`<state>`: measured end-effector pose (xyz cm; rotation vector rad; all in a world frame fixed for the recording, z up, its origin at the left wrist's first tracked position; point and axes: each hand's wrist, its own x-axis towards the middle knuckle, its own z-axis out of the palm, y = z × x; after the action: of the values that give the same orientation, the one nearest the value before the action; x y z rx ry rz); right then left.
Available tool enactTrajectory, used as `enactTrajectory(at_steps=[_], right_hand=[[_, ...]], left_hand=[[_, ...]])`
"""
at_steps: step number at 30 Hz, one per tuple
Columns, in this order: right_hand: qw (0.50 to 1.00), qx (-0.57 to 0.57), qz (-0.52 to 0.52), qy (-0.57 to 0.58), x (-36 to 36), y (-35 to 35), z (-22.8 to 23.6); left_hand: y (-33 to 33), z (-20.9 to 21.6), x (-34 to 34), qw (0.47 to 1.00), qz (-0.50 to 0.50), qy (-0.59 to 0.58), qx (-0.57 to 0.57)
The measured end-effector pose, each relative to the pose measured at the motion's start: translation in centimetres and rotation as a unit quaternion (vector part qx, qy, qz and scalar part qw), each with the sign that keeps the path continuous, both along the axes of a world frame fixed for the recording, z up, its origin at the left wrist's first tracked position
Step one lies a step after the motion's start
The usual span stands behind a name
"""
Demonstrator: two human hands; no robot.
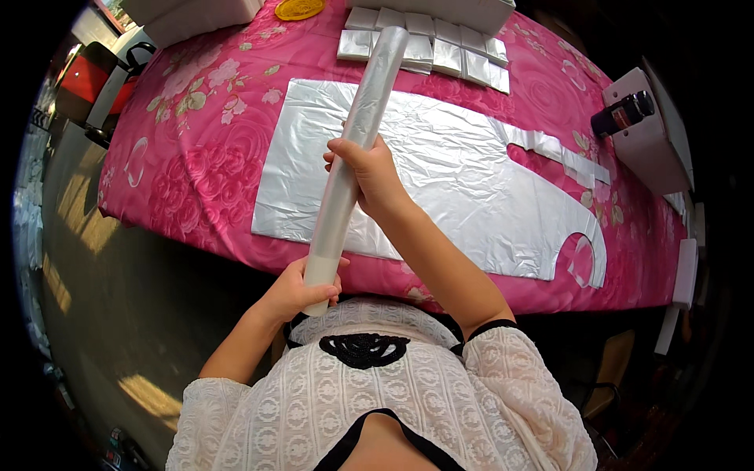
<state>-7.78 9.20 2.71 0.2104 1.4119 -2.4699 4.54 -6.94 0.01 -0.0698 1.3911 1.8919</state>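
Observation:
I hold a long roll of clear plastic film [357, 129] slanted over the table's near edge. My left hand [298, 289] grips its lower end close to my chest. My right hand [369, 174] is wrapped around the roll near its middle. Under the roll, a flat clear plastic apron [463, 180] lies spread on the pink flowered tablecloth [196, 157], with its neck loop and ties pointing right.
Several folded plastic squares [440, 43] lie in rows at the far side of the table, beside a yellow round item [298, 8] and white boxes [196, 16]. A dark bottle [624, 114] rests on a white stand at the right. Grey floor lies to the left.

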Motion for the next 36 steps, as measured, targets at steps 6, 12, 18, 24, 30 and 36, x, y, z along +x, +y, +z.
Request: enactTrajectory(at_steps=[6,12,18,24,30,36], right_hand=[[0.992,-0.125,-0.008,0.007,1.8,2.7,0.7],[0.996,0.005,-0.084,-0.025,3.4,4.3,-0.9],[0.988,0.075,-0.133,-0.025,4.8,4.2,-4.5],[0.986,-0.027,-0.155,-0.063,1.1,12.1,-6.3],[0.953,0.191,-0.231,-0.048,-1.0,20.9,-6.8],[0.952,0.302,-0.037,-0.032,0.9,21.3,-6.6]], left_hand=[[2.6,-0.1,0.4,0.965,-0.053,-0.100,0.237],[4.2,0.4,-0.9,0.999,-0.042,0.016,0.010],[5.1,-2.5,-0.9,0.995,-0.010,0.015,-0.096],[1.3,-3.6,-1.1,0.966,-0.154,-0.197,0.071],[-0.8,-4.5,0.6,0.950,-0.205,-0.235,0.033],[-1.1,-4.9,1.1,0.951,-0.200,-0.233,0.030]])
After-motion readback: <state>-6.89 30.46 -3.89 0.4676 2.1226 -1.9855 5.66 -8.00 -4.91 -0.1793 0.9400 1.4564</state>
